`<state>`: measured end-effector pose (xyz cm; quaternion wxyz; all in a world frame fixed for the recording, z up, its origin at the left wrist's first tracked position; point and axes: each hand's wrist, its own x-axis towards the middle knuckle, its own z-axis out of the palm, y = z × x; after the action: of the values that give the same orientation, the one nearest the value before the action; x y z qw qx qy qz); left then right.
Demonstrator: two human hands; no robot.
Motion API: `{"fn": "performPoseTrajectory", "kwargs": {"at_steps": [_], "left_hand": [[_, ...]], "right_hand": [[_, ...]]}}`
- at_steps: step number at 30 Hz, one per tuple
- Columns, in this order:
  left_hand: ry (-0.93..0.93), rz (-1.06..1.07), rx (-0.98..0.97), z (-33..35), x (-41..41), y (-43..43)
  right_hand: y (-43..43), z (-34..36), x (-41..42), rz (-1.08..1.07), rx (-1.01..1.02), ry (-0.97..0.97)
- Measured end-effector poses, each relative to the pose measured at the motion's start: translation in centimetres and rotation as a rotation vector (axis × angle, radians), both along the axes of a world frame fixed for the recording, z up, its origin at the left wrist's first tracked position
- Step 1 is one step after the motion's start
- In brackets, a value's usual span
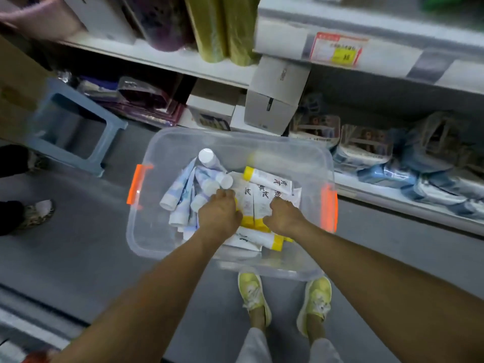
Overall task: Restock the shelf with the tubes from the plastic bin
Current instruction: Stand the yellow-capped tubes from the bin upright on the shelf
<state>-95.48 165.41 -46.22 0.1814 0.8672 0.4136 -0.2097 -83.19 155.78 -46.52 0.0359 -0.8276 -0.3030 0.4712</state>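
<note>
Stands in yellow-green sneakers (252, 292) on the grey floor (78, 231), toes just short of the clear plastic bin with orange latches (235, 134). Reaches both arms straight down into it.

Curls the left hand (218, 213) and the right hand (284, 218) onto opposite flanks of one bunch of white tubes with yellow caps (258, 203), fingers bent round the outer tubes. Appears to grip the bunch from both sides at once. Holds it squarely between the two hands, as near to one as to the other, long axes running near to far and yellow caps turned back toward the wrists.

Has the pale blue tubes with white caps (183, 195) heaped just left of the left hand, fanned toward the far corner.

Faces, beyond the bin's far wall and off to the right, the white lower shelf (379, 197) loaded with blue packs. Probably needs a lift up, then forward and right, with the right hand the nearer one to that shelf.
</note>
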Motion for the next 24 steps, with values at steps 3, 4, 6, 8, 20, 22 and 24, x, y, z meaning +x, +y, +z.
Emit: {"fn": "performPoseTrajectory", "kwargs": {"at_steps": [3, 4, 6, 8, 20, 22, 24], "left_hand": [[0.027, -0.013, 0.084, -2.5, 0.9, -0.2], [0.042, -0.014, 0.102, -3.1, 1.3, -0.3], [0.071, -0.029, 0.128, -4.0, 2.0, -0.3], [0.078, -0.036, 0.096, -4.7, 2.5, -0.3], [-0.075, 0.522, -0.724, 0.6, 2.7, 1.5], [-0.134, 0.709, -0.921, 2.7, 1.9, 1.0], [-0.207, 0.854, -1.029, 5.0, 1.2, 0.4]], "right_hand": [[1.5, -3.2, -1.0, -0.067, -0.055, 0.011], [1.8, -4.1, -1.4, -0.103, -0.076, 0.014], [2.2, -5.5, -2.0, -0.175, -0.099, -0.020], [2.5, -6.3, -2.1, -0.223, -0.118, -0.070], [0.2, -0.3, 0.5, -0.594, -0.105, 0.563], [-0.7, 2.1, 0.9, -0.511, -0.142, 0.587], [-1.5, 4.2, 1.4, -0.468, -0.144, 0.605]]}}
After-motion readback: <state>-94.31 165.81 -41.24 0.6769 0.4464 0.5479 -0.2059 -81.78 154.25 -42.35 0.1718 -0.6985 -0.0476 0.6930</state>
